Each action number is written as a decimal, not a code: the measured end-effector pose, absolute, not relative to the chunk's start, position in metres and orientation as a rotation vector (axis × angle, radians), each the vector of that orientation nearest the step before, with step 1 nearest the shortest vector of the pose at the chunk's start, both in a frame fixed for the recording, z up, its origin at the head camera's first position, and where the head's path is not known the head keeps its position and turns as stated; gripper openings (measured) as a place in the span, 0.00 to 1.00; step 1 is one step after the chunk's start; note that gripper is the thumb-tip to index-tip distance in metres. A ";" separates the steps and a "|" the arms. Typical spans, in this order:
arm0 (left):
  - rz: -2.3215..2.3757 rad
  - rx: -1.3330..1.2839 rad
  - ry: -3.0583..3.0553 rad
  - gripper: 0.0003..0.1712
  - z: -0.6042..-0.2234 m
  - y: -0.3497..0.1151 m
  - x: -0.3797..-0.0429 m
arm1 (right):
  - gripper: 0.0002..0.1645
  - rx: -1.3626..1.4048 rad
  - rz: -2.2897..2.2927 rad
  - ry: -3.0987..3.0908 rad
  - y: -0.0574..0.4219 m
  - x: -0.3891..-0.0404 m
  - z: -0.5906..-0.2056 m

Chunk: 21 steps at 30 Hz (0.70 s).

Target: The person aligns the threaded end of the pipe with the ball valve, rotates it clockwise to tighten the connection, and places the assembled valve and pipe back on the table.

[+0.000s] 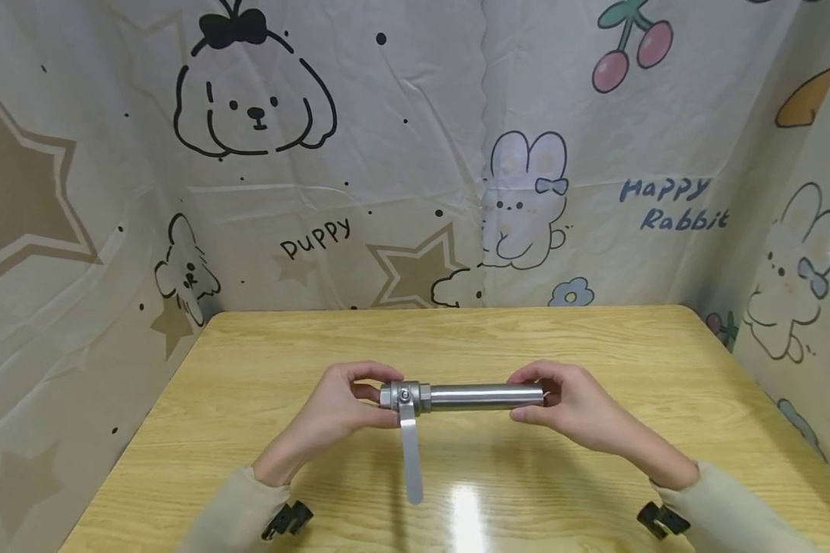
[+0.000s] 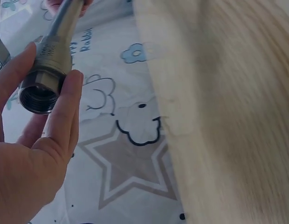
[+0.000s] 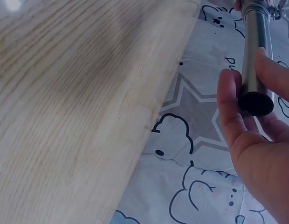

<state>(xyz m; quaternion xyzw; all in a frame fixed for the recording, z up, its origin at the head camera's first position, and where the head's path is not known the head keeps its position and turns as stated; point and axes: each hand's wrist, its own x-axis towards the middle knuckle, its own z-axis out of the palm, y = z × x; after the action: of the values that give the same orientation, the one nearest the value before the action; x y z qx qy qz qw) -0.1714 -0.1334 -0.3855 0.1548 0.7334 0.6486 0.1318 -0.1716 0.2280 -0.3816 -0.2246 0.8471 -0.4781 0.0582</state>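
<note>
A metal ball valve [image 1: 405, 396] with a flat lever handle [image 1: 411, 461] is joined to a straight steel pipe [image 1: 486, 395]. Both are held level above the table, and the lever points toward the person. My left hand [image 1: 349, 405] grips the valve body at its left end, thumb in front and fingers behind. In the left wrist view the threaded opening of the valve [image 2: 39, 95] faces the palm. My right hand [image 1: 572, 403] grips the pipe near its right end. The right wrist view shows the dark round end of the pipe [image 3: 255, 103] between thumb and fingers.
The wooden table [image 1: 304, 338] lies beneath both hands, with a bright reflection near its front. A printed curtain [image 1: 415, 169] with cartoon animals and stars stands along the back and sides. Small black clips [image 1: 287, 521] sit at both cuffs.
</note>
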 end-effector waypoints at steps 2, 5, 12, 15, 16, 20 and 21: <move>1.859 0.453 2.134 0.27 -0.387 -0.133 -0.174 | 0.20 -0.677 -1.435 2.590 0.228 -0.174 -0.384; 1.811 0.446 2.159 0.28 -0.390 -0.131 -0.178 | 0.19 -0.669 -1.418 2.611 0.228 -0.176 -0.387; 1.686 0.444 2.277 0.31 -0.392 -0.128 -0.186 | 0.19 -0.667 -1.386 2.628 0.228 -0.183 -0.395; 1.659 0.430 2.294 0.31 -0.394 -0.127 -0.189 | 0.20 -0.682 -1.362 2.626 0.228 -0.187 -0.398; 1.651 0.425 2.298 0.31 -0.396 -0.127 -0.191 | 0.20 -0.691 -1.351 2.627 0.228 -0.188 -0.399; 1.630 0.416 2.330 0.30 -0.403 -0.126 -0.198 | 0.18 -0.722 -1.321 2.632 0.227 -0.195 -0.405; 1.616 0.425 2.352 0.30 -0.405 -0.125 -0.200 | 0.17 -0.728 -1.312 2.639 0.227 -0.197 -0.408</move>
<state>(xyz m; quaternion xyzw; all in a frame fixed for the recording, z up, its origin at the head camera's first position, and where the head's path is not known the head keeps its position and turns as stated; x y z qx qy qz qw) -0.1996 -0.1255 -0.4050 0.1461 0.8085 0.5555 0.1279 -0.1971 0.2265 -0.4077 -0.2395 0.8681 -0.4316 0.0531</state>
